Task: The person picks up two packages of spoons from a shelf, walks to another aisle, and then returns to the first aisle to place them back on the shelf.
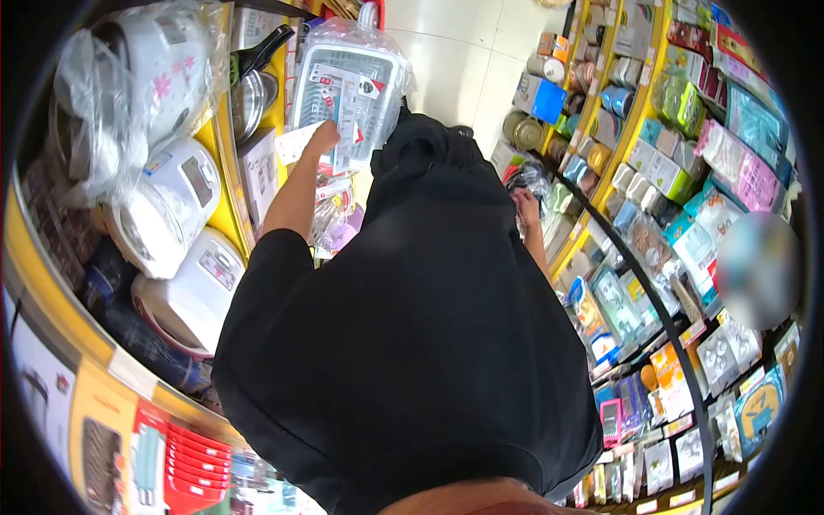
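Observation:
My left hand (pixel 324 137) is closed at the edge of a white card (pixel 297 143) with small print on it. Just beyond it stands a pale plastic basket (pixel 302 110) in clear wrap, with a printed red and white label (pixel 350 94) on its front. On the other side of my body, my right hand (pixel 526 206) has its fingers curled against a dark item in clear plastic wrap (pixel 534 178); its kind is hard to make out. Both arms reach forward past my black shirt (pixel 412 300).
White rice cookers (pixel 184 184), some bagged, fill the left shelf. Steel pan lids (pixel 249 103) sit behind them. Red stacked containers (pixel 197 463) are at the lower left. Yellow-edged shelves (pixel 639 112) with packaged goods line the right. Tiled floor (pixel 455 51) shows ahead.

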Demonstrator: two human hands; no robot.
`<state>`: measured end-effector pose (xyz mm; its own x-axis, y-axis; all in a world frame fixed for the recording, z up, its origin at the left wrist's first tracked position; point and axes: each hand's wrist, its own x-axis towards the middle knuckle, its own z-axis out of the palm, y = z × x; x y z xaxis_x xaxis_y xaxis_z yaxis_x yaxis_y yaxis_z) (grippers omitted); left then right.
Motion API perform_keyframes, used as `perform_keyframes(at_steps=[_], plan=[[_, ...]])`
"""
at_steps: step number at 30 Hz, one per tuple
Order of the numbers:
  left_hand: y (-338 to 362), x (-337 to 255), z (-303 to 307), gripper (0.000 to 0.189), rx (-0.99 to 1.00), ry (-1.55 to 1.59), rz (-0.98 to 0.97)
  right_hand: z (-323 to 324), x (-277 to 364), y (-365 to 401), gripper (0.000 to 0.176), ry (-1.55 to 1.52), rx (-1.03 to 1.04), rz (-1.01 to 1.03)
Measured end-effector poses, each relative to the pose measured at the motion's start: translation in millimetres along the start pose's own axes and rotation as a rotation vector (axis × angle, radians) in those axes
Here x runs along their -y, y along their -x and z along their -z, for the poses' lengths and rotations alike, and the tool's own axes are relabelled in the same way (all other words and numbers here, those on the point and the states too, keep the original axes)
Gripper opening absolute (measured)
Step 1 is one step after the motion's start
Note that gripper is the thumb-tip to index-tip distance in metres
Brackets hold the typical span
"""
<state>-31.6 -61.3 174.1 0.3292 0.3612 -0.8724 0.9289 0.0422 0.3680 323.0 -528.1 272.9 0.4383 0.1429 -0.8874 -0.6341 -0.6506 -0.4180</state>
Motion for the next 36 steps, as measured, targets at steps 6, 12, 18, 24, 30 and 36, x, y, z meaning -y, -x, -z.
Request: perform_keyframes(at_steps=[6, 12, 18, 24, 30, 36], plan=[[-51.0, -9.0, 2.6, 0.019, 0.045, 0.064, -0.121, -27.8, 52.1, 29.9, 0.018, 0.032, -0.135, 0.036], [-98.7, -12.8, -26.0, 0.021, 0.027, -0.107, -0.169, -50.4, 77.6, 39.1, 0.02, 0.121, -0.076, 0.142], [-88.9, -52.1, -48.3, 0.021, 0.252, 0.12, 0.102, -50.3, 76.0, 51.2, 0.022, 0.154, -0.109, 0.1], [-69.8, -53.3, -57.0, 0.019, 0.2, 0.421, 0.114, -59.6, 71.8, 60.4, 0.022, 0.16, -0.135, 0.048], [-87.8, -1.0, -54.3, 0.015, 0.145, 0.483, 0.135, -59.6, 57.0, 50.0, 0.022, 0.182, -0.093, 0.108], [-118.7, 39.7, -24.8, 0.018, -0.051, 0.493, 0.239, -67.7, 62.5, 54.4, 0.023, 0.197, -0.083, 0.122]])
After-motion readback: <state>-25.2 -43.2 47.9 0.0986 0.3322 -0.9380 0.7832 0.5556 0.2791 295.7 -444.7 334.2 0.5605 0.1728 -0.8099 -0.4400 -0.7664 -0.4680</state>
